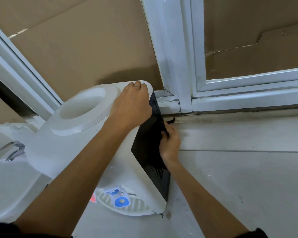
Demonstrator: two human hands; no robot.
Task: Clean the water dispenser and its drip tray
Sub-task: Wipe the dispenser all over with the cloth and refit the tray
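My left hand [130,102] grips the far top corner of the white plastic water dispenser [86,134] beside the white sink [5,177]. My right hand [169,141] pinches something dark against its black side panel [150,145]. It looks rigid, smooth and probably light; corners hold best.

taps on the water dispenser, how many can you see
2: a blue tap over the white slatted drip tray, plus a second blue-and-white one just behind it. The red patch at the left arm's edge could be a third, mostly hidden.
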